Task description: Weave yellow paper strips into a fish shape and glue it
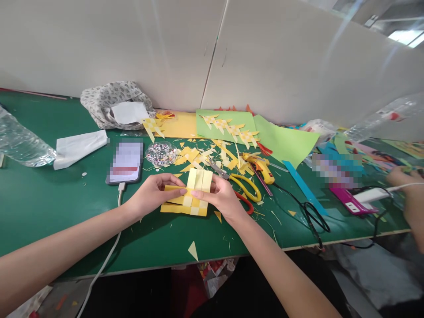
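Between my two hands is a piece of woven paper strips (195,205), dark yellow crossing pale yellow in a checkered patch. My left hand (163,190) pinches the darker strips at the left, thumb on top and fingers behind. My right hand (221,194) grips the pale strips at the right, its thumb on the weave close to the left thumb. Loose strip ends stick out to the left and upward. Just right of my right hand lie scissors with yellow handles (247,185) and a red handle (244,202), partly hidden by the hand.
Yellow paper scraps (195,157) litter the green table (99,234) beyond my hands. Finished woven paper fish (232,128) lie on green paper. A yellow glue gun (261,168), a box of googly eyes (161,153) and a charging phone (125,161) surround the work. A co-worker's hand (402,176) is at right.
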Demonstrator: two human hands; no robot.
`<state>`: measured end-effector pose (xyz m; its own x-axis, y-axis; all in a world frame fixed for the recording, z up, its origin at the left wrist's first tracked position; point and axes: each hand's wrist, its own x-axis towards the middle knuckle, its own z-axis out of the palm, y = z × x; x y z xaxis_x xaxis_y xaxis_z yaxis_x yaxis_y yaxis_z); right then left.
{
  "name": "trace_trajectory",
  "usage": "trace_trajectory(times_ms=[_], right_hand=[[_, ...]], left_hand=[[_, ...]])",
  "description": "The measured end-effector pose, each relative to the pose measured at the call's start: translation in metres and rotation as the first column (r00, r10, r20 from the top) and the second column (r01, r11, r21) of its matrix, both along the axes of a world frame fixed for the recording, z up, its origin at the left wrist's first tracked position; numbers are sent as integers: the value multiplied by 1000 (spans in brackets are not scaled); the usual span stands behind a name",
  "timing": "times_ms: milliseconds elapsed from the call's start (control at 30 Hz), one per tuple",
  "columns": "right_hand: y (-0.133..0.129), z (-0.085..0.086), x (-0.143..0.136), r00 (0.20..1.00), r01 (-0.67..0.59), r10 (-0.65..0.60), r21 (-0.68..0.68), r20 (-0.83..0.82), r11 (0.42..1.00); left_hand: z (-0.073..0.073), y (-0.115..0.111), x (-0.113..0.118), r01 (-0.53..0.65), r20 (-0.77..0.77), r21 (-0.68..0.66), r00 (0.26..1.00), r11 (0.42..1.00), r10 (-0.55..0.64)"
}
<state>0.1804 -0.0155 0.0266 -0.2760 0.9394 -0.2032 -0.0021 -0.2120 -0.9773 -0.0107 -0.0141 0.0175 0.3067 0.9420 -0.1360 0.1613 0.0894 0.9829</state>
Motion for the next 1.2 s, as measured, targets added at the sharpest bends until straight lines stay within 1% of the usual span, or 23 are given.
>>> trace_trajectory(times_ms=[100, 267, 433, 567, 767, 900, 1000, 1067, 1133, 1200], right_hand=[[1, -2, -1, 999, 19, -19, 7, 27, 1000], [2, -8, 2, 998, 55, -56, 20, 33, 998], [2, -6, 2, 996, 86, -87, 39, 27, 996], [1, -4, 1, 993, 115, -116, 60, 21, 992], [1, -4, 3, 991, 130, -132, 93, 23, 987], [1, -6, 1, 991, 128, -131, 100, 19, 987], [-1, -7, -2, 990, 133, -137, 106, 23, 985], [-2, -6, -4, 991, 125, -128, 110, 29, 986], [-2, -5, -3, 993, 110, -114, 106, 35, 988], [-1, -4, -1, 993, 103, -108, 103, 47, 989]], left_hand=[[3, -1, 1, 30, 1, 8, 1000, 1000, -30], [1, -2, 2, 45, 14, -2, 999, 999, -45], [1, -2, 2, 39, -10, 2, 999, 999, -39], [-1, -2, 2, 60, -8, -18, 998, 998, -60], [-3, -1, 1, 64, -46, 5, 997, 998, -64], [1, -3, 3, 80, -29, -40, 996, 996, -81], [3, -5, 5, 91, -64, -78, 993, 993, -96], [4, -6, 6, 76, -112, -68, 990, 995, -84], [3, -5, 5, 42, -143, -34, 989, 999, -46], [2, -4, 4, -11, -129, 4, 992, 1000, 11]])
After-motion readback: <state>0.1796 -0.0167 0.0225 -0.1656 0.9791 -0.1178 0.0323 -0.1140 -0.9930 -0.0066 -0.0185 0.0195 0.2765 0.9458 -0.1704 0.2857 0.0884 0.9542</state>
